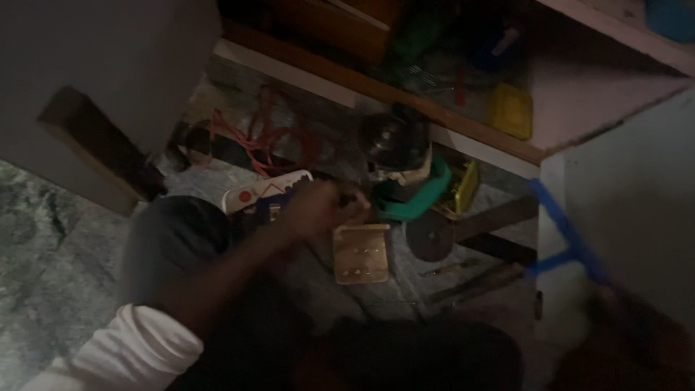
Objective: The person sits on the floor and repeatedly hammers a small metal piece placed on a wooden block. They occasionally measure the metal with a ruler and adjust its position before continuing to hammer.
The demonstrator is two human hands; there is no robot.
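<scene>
Left arm [217,282] bare below a white sleeve [134,347] rolled up near the elbow, dark trousers [174,246] over the knees, left hand [322,206] blurred

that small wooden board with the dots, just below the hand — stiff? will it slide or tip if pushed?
The wooden board looks like a flat, rigid slab, so probably stiff and light. It lies flat on the stone floor, so it would likely slide rather than tip. The left hand hovers just above it; contact is unclear in the dim blur.

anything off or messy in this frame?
Yes. Red cable lies in a loose tangle on the floor, and tools sit scattered under the shelf. The left hand reaches among them. Too dark and blurred to judge damage.
</scene>
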